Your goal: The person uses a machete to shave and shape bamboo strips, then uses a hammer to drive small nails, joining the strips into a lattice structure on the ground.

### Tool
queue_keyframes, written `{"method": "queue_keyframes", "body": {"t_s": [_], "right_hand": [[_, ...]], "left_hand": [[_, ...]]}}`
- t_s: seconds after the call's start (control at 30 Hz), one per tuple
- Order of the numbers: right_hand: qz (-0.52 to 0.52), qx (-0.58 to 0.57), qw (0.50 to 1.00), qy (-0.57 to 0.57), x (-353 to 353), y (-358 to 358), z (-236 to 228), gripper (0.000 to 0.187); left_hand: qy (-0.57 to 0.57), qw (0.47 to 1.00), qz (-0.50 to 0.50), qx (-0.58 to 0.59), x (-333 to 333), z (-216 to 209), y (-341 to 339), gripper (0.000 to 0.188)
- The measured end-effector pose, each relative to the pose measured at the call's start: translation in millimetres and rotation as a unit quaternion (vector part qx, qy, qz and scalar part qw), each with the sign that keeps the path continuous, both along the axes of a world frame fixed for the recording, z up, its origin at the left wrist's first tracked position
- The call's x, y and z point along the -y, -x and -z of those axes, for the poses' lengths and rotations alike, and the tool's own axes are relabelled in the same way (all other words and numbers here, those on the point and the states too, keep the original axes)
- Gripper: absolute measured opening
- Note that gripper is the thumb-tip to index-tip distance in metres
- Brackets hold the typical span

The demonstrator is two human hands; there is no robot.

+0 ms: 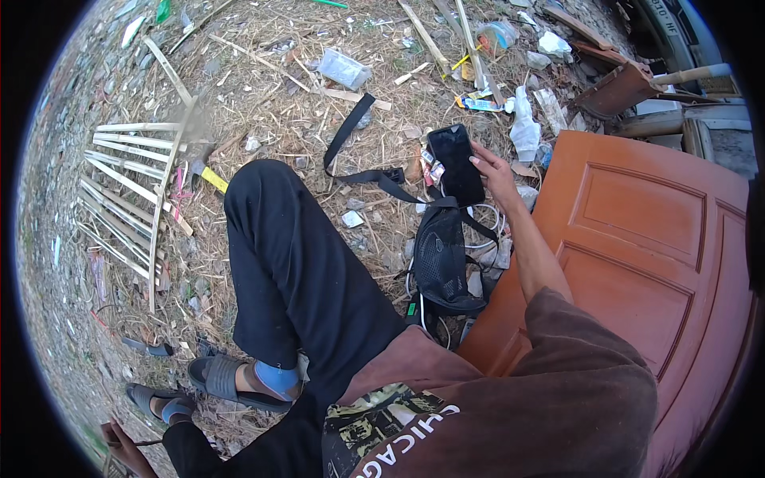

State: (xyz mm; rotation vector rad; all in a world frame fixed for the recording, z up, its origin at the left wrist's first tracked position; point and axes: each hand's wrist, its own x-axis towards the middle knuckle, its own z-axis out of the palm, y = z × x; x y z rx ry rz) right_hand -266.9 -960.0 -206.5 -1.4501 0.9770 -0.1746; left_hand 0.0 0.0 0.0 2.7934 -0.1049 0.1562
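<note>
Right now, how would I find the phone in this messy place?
Look for the big orange door lying on the right. Just past its left edge, the right hand holds a black phone above a black pouch. Its flat, shiny dark screen stands out from the straw and litter.

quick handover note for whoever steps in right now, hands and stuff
Right hand: holds a black flat smartphone, screen dark, above the littered ground.
Left hand: low at the lower left edge, gripping something thin; what it is cannot be told.
Black mesh pouch bag with black strap lies beside the orange panelled wooden door.
Done: phone is in hand. Left: bag still on the ground.
</note>
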Motion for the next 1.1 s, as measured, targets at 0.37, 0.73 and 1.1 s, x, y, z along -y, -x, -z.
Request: {"method": "queue_keyframes", "body": {"t_s": [0.37,0.73,1.1], "right_hand": [[-0.053,0.005,0.985,0.163,-10,-9,4,0.054],[-0.079,-0.100,0.887,0.443,-52,-2,18,0.092],[-0.114,-0.070,0.850,0.509,3,-5,44,0.087]], "left_hand": [[0.051,0.998,-0.041,-0.020,63,-18,24,0.034],[0.133,0.990,-0.046,-0.003,133,-34,22,0.029],[0.302,0.931,-0.103,0.174,120,-83,7,0.023]]}}
